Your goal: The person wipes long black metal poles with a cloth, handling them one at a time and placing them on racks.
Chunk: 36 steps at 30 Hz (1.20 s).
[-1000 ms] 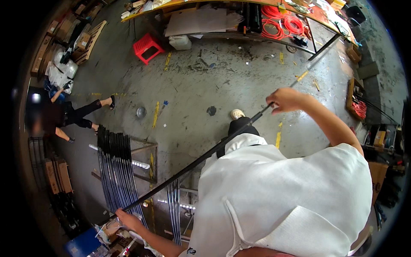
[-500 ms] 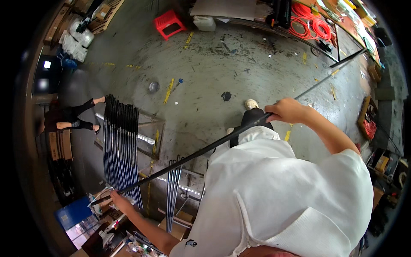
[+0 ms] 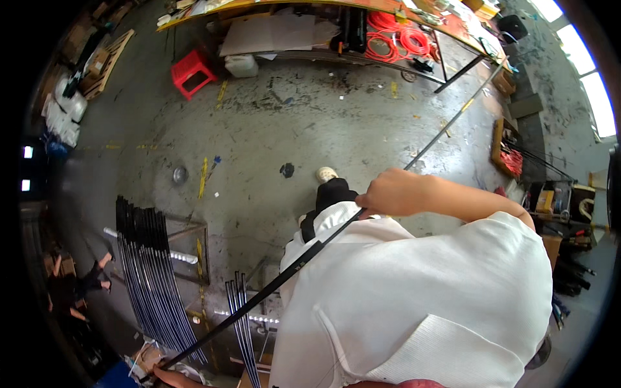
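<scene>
**A long rod, held at two far-apart points, with plenty to hit**

My right hand (image 3: 396,192) is clenched around the long black rod (image 3: 284,275), fingers wrapped over it just in front of my chest. My left hand (image 3: 169,376) shows only at the lower edge of the view, down at the rod's near end; it seems to be on the rod, but I cannot tell how firmly it is closed. The rod runs on a diagonal from there, across the front of my white shirt (image 3: 420,304), through my right fist and far out toward the workbench leg (image 3: 460,71) at the upper right.

The free length past my right hand is my main worry. It is thin and reaches well beyond my grip, so I judge that any turn of my body would swing the tip wide, toward the bench or the red hose coils (image 3: 394,35) on it. It could also sag or whip if I move fast.

Near my left hand, the bundle of dark rods (image 3: 152,278) on its rack sits close by; a careless low end could knock into them. My shoe (image 3: 326,173) stands on bare concrete, but the rack frame is near my feet.
</scene>
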Each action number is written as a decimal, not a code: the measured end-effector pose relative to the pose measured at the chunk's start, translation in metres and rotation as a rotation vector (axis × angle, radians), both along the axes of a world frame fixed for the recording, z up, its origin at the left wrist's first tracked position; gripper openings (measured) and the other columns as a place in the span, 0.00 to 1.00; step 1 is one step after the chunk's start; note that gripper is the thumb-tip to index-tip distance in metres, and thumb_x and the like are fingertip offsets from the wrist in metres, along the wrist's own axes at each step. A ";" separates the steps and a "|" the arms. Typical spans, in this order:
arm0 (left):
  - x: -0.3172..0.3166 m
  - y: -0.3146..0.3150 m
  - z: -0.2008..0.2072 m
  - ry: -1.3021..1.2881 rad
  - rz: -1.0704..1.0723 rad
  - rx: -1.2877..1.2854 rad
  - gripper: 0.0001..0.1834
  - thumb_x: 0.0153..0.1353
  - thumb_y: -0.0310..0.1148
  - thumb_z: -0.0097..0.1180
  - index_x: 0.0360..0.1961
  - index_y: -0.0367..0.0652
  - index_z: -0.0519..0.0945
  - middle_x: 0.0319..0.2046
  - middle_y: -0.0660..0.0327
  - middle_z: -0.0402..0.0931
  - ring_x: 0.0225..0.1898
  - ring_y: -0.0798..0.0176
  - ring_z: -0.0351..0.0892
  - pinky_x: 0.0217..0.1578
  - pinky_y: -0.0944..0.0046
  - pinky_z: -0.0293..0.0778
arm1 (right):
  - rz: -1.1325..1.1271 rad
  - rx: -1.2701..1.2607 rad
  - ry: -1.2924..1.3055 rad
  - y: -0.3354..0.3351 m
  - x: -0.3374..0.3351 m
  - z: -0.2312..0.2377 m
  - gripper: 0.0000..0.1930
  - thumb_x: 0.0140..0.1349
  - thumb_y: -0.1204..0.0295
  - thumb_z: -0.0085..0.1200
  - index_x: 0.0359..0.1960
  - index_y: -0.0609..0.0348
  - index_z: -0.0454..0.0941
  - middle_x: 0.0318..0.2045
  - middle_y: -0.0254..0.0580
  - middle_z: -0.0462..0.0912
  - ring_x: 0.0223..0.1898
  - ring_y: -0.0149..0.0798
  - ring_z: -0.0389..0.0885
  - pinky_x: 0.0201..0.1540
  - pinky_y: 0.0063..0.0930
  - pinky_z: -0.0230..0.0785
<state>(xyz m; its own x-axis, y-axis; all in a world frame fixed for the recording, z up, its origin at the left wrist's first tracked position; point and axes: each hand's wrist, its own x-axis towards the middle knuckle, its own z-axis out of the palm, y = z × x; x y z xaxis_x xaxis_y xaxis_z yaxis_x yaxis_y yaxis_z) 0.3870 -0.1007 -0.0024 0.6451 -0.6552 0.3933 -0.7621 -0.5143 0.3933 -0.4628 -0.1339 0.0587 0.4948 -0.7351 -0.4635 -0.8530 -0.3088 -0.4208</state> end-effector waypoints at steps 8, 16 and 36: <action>0.061 0.052 0.005 -0.302 -0.269 0.216 0.23 0.66 0.38 0.30 0.55 0.35 0.67 0.54 0.47 0.66 0.56 0.49 0.65 0.55 0.54 0.62 | -0.416 -0.039 0.427 0.024 -0.170 -0.126 0.25 0.58 0.50 0.47 0.18 0.60 0.78 0.18 0.52 0.76 0.22 0.55 0.74 0.25 0.43 0.63; 0.063 0.105 0.056 -0.475 -0.012 0.387 0.14 0.63 0.32 0.32 0.29 0.35 0.68 0.30 0.49 0.68 0.30 0.48 0.65 0.36 0.56 0.64 | -0.439 -0.133 0.319 0.007 -0.212 -0.138 0.24 0.60 0.55 0.47 0.16 0.65 0.73 0.20 0.59 0.72 0.26 0.60 0.71 0.28 0.45 0.61; -0.084 0.130 0.179 -0.414 0.476 0.245 0.19 0.62 0.47 0.45 0.36 0.39 0.71 0.29 0.47 0.78 0.37 0.41 0.76 0.34 0.46 0.69 | -0.149 -0.366 0.037 -0.189 -0.067 -0.158 0.27 0.61 0.53 0.46 0.23 0.71 0.73 0.20 0.64 0.73 0.27 0.64 0.73 0.28 0.50 0.63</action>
